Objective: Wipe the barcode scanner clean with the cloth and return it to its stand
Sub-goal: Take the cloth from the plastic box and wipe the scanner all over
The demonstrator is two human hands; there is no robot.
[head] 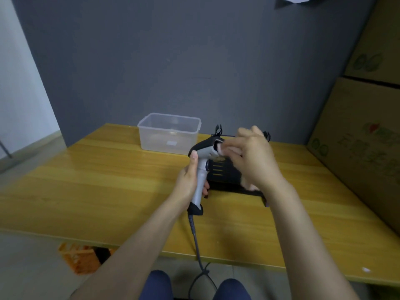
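A grey and black barcode scanner (203, 163) is held upright above the wooden table (108, 180). My left hand (190, 180) grips its handle. A pale cloth (225, 149) is pinched in my right hand (253, 156) and pressed against the scanner's head at its front window. The black stand (225, 176) lies on the table right behind the scanner, partly hidden by my right hand. The scanner's grey cable (195, 237) hangs from the handle's base over the table's front edge.
A clear plastic box (170, 133) stands at the back of the table, left of the stand. Stacked cardboard boxes (363, 126) rise along the right side. A grey wall (173, 61) closes the back. An orange crate (82, 256) sits on the floor under the table's front edge.
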